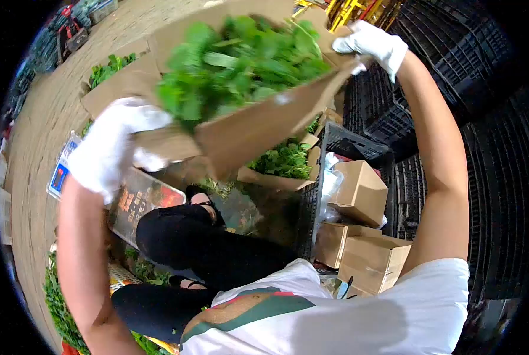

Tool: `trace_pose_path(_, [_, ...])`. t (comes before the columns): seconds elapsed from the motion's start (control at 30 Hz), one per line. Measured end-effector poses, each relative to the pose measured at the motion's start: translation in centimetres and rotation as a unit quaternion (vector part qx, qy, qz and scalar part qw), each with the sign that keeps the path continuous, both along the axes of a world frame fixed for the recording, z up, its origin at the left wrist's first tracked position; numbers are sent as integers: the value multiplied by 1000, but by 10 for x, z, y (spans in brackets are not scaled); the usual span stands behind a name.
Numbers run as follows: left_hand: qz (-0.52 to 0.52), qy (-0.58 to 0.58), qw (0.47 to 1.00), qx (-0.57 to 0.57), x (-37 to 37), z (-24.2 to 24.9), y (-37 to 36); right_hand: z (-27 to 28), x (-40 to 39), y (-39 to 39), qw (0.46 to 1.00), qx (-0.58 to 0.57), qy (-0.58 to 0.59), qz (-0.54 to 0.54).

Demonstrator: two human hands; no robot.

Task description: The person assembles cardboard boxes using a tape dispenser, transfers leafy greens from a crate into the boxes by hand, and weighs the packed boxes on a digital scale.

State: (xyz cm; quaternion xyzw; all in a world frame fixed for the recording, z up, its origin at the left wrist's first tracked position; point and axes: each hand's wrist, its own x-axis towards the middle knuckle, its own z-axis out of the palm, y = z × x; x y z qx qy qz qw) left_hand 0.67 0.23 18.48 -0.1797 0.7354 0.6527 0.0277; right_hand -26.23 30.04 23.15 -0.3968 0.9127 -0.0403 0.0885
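Observation:
Both my hands, in white gloves, hold up an open cardboard box (264, 130) filled with leafy greens (240, 65). My left hand (119, 133) is closed on the box's near left flap, a little blurred by motion. At the far right corner, my right hand (374, 47) grips the cardboard edge with the thumb toward the inside. The box hangs tilted in front of me, above the floor. Beneath it stands another carton of greens (285, 160), partly covered by the raised box.
On the right, a black plastic crate (388, 157) holds small cardboard boxes (359, 192) and plastic wrap. Tall stacks of black crates (448, 53) rise beyond my right arm. A printed board (140, 204) lies by my legs. More greens (63, 302) lie at lower left.

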Motion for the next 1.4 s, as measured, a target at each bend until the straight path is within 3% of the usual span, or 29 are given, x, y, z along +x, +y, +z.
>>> trace_pose_path(0.03, [-37,8,999,31,-15,-10,10,-4,2,22,975,-99,-135,-147])
trace_pose_path(0.1, [-114,7,993,32,-41,-26,40,-18,6,58,927,-188,-174,-275])
trace_pose_path(0.17, [-126,-24,987,99,-59,-38,78,-37,-3,95,920,-147,-155,-327])
trace_pose_path(0.23, [-236,-31,970,41,-75,-52,100,-52,1,127,899,-134,-187,-373])
trace_pose_path(0.27, [-216,-97,968,84,-79,-59,111,-59,4,142,894,-128,-200,-379])
trace_pose_path(0.3, [-210,-54,973,76,-80,-73,127,-69,8,160,890,-125,-213,-382])
trace_pose_path(0.43, [-238,-100,957,131,-73,-83,178,-126,-3,237,884,-163,-218,-381])
trace_pose_path(0.57, [-288,-130,936,153,-67,-102,210,-144,-13,261,901,-129,-190,-367])
trace_pose_path(0.7, [-291,-123,938,142,-44,-121,239,-153,-19,258,914,-161,-212,-306])
trace_pose_path(0.73, [-293,-144,934,147,-40,-123,245,-147,-13,247,891,-168,-260,-333])
trace_pose_path(0.9, [-298,-187,914,199,-20,-118,255,-132,-5,215,910,-136,-239,-310])
trace_pose_path(0.97, [-296,-159,925,178,-16,-142,264,-135,-13,214,918,-114,-233,-301])
trace_pose_path(1.1, [-256,-121,950,132,-35,-130,254,-134,-28,218,913,-132,-225,-314])
trace_pose_path(1.17, [-243,-94,959,115,-55,-125,242,-126,-42,217,897,-197,-222,-327])
trace_pose_path(1.4, [-126,-61,974,179,-127,-142,217,-130,-103,179,883,-253,-169,-358])
